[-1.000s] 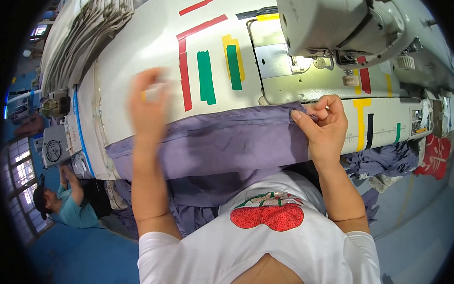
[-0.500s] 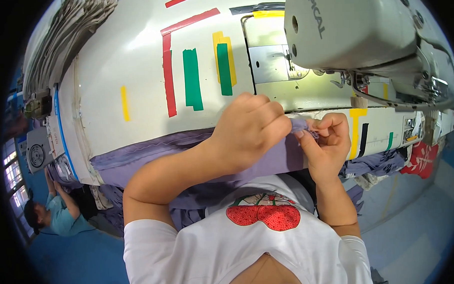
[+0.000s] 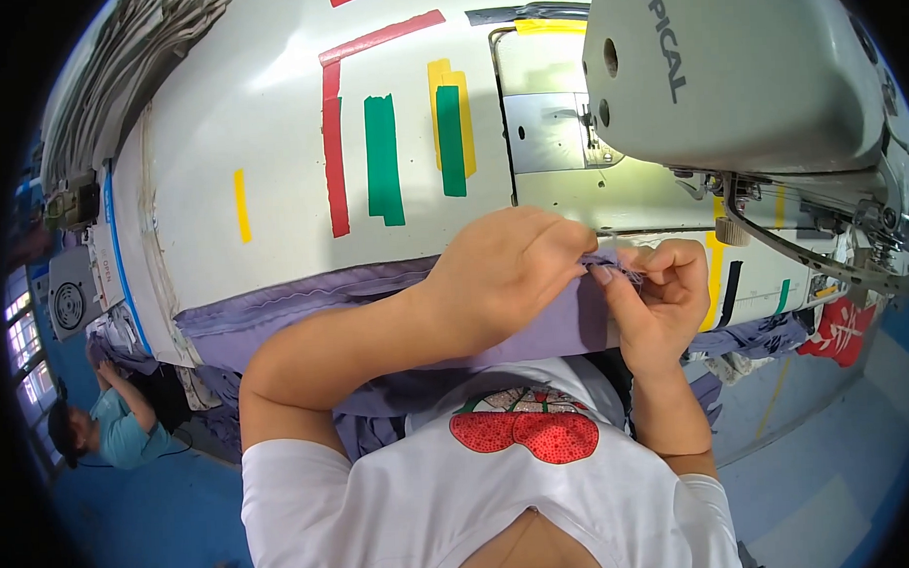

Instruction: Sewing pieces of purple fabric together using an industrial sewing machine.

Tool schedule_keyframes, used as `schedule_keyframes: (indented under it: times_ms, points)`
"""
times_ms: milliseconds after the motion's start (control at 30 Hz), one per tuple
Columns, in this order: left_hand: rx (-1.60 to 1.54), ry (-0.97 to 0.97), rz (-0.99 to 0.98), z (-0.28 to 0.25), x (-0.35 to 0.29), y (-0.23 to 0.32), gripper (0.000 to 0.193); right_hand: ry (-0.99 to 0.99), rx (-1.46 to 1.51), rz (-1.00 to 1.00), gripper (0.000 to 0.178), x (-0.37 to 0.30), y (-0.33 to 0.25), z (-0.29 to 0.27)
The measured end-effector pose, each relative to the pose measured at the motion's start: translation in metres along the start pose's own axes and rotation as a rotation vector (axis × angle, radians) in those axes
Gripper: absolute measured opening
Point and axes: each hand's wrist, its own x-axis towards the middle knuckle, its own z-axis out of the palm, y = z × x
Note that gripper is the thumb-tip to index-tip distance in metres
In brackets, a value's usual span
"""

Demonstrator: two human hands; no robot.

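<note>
A length of purple fabric (image 3: 566, 325) lies along the near edge of the white sewing table and hangs over it toward my lap. My left hand (image 3: 514, 272) is closed on the fabric's end, its knuckles turned up and its fingertips hidden. Close beside it, my right hand (image 3: 660, 297) pinches the same frayed end between thumb and fingers, where loose threads stick out. Beyond my hands stands the sewing machine (image 3: 728, 84), its needle and metal plate (image 3: 549, 130) apart from the fabric.
Red, green and yellow tape strips (image 3: 382, 161) mark the tabletop. A stack of folded pieces (image 3: 127, 75) stands at the far left. Purple cloth (image 3: 747, 336) and a red cloth (image 3: 839, 329) lie past the table's right front. Another person (image 3: 129, 426) works at the left.
My left hand has turned slightly and lowered at the fabric's end. The right hand keeps its pinch, shifted a little nearer to me. The whole view has tilted slightly.
</note>
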Motion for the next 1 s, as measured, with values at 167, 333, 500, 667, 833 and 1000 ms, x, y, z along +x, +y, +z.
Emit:
schedule_keyframes:
  times_ms: [167, 333, 500, 667, 833, 1000]
  points:
    - [-0.090, -0.038, -0.125, 0.000, 0.001, -0.003, 0.025, -0.001, -0.020, -0.030, 0.033, 0.004, 0.000, 0.002]
    - [-0.149, -0.105, -0.199, -0.002, 0.006, -0.004, 0.020, 0.022, -0.005, -0.036, 0.034, 0.006, 0.000, 0.005]
    - [-0.175, -0.216, -0.306, -0.007, 0.017, 0.001, 0.015, 0.052, 0.016, -0.014, 0.034, 0.009, 0.001, 0.006]
    - [-0.156, -0.178, -0.302, -0.004, 0.022, -0.003, 0.013, 0.041, -0.139, -0.108, 0.034, 0.019, -0.001, -0.005]
    - [-0.131, -0.204, -0.297, -0.004, 0.026, -0.004, 0.011, -0.099, -0.265, -0.072, 0.031, 0.028, -0.016, -0.004]
    - [0.012, -0.245, -0.317, -0.003, 0.038, -0.002, 0.018, -0.126, -0.314, 0.008, 0.016, 0.042, -0.015, -0.005]
